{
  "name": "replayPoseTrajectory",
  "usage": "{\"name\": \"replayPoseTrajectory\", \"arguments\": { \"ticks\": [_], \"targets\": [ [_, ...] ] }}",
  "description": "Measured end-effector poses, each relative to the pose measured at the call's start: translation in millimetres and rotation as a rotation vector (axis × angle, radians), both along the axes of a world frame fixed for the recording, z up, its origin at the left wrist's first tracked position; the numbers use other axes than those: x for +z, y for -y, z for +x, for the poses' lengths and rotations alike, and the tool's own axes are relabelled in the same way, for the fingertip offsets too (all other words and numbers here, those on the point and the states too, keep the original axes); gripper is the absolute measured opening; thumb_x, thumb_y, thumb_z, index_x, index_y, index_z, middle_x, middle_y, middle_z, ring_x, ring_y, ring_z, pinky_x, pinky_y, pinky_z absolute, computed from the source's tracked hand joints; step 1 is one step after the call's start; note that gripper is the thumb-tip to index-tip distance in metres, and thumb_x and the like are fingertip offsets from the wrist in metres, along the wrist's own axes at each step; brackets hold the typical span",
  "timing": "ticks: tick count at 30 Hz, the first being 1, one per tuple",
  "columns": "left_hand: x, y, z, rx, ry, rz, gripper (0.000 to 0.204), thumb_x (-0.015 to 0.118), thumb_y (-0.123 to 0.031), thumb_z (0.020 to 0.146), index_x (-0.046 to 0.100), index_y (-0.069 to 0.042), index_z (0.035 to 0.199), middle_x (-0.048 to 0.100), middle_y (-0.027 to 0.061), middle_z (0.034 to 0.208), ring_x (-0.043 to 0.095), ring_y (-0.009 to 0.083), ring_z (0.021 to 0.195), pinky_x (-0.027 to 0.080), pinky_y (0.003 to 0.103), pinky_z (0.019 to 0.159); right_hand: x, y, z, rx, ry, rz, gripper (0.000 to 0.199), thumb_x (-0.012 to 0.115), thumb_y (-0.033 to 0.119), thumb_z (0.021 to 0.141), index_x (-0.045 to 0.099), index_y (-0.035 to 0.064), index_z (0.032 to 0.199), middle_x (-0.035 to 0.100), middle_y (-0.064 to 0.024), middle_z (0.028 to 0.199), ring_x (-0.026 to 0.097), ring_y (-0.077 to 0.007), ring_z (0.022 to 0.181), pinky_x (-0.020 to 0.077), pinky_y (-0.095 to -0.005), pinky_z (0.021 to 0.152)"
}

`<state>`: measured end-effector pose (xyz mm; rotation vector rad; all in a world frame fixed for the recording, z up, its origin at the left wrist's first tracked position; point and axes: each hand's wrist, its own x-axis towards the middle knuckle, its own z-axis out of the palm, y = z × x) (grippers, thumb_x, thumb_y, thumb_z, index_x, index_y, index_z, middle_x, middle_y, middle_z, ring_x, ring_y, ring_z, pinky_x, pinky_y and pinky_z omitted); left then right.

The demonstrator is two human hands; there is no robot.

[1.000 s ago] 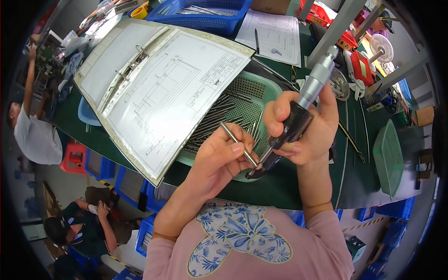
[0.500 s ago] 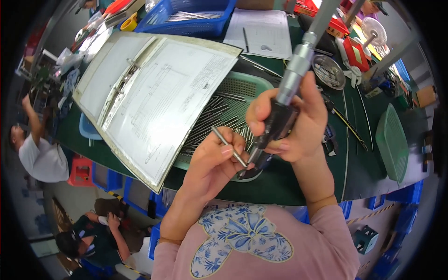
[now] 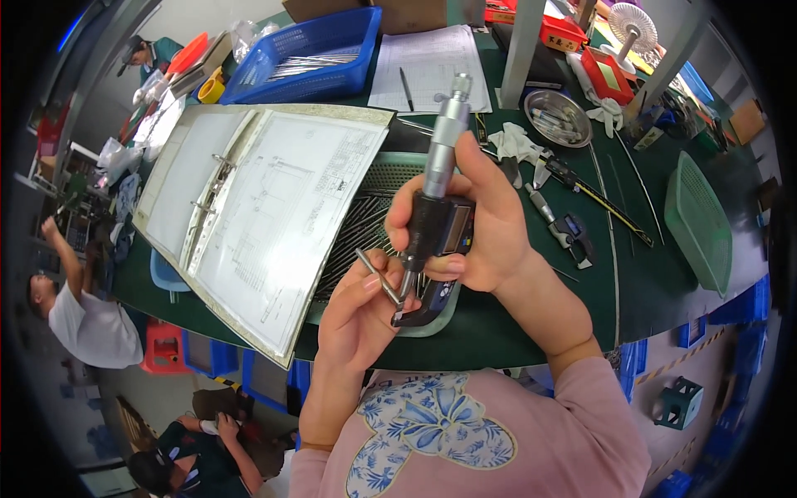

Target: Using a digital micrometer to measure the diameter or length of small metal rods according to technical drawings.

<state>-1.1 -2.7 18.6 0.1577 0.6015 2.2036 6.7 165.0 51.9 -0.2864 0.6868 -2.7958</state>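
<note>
My right hand (image 3: 490, 224) is closed round the dark body of a digital micrometer (image 3: 432, 212), its silver thimble pointing up and away. My left hand (image 3: 353, 319) pinches a short, thin metal pin (image 3: 375, 274). The pin's lower end is at the micrometer's jaws, low between my hands; whether both jaw faces touch it I cannot tell. Beneath my hands is a green basket (image 3: 390, 166) full of similar metal pins (image 3: 344, 241). An open ring binder (image 3: 274, 216) with a drawing leans over the basket's left part and hides some of it.
To the right lie a second micrometer (image 3: 573, 236), a caliper (image 3: 602, 199) and white gloves (image 3: 516, 143). A metal bowl (image 3: 585, 133) and a green tray (image 3: 697, 232) are further out. Behind stand a blue basket (image 3: 365, 54) and papers (image 3: 452, 62) with a pen. Other people are off to the left.
Both hands, with the micrometer and pin, have shifted left in the view, and the micrometer stands more upright. The view itself has moved; the second micrometer now shows fully.
</note>
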Motion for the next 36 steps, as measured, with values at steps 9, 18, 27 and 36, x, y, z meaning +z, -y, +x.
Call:
{"name": "replayPoseTrajectory", "arguments": {
  "ticks": [9,18,27,36],
  "targets": [
    [0,1,2,0.031,-0.068,0.104,0.015,0.045,-0.013,0.084,0.041,-0.006,0.097,0.046,0.0072,0.087,0.051,0.0211,0.089,0.04,0.034,0.082,11,0,5,-0.097,0.092,0.113,0.065,0.018,0.051,0.086,0.052,-0.004,0.075,0.052,-0.0173,0.064,0.033,-0.0118,0.029,0.0253,-0.0201,0.024],
    [8,4,7,0.288,-0.679,-0.296,0.02,0.038,-0.018,0.09,0.042,-0.001,0.098,0.048,0.0063,0.084,0.053,0.0133,0.079,0.044,0.026,0.069,17,-20,8,-0.078,0.015,0.139,0.064,0.021,0.051,0.086,0.053,-0.0053,0.085,0.053,-0.0158,0.072,0.036,-0.0111,0.031,0.0271,-0.0199,0.027],
    [11,-6,4,0.589,-1.644,-0.956,0.02,0.059,-0.002,0.067,0.056,-0.005,0.086,0.049,0.0094,0.079,0.052,0.024,0.065,0.042,0.03,0.053,13,-14,4,0.006,0.156,0.006,0.061,0.024,0.049,0.086,0.053,-0.005,0.09,0.056,-0.015,0.077,0.036,-0.0111,0.034,0.0283,-0.0214,0.03],
    [8,-6,1,0.728,-1.923,-1.043,0.026,0.059,-0.004,0.059,0.058,-0.007,0.085,0.053,0.008,0.077,0.055,0.0222,0.064,0.043,0.029,0.05,12,-12,5,0.017,0.138,0.094,0.058,0.019,0.046,0.088,0.051,-0.0027,0.089,0.054,-0.0145,0.078,0.031,-0.0084,0.031,0.0262,-0.0198,0.027]
  ]
}}
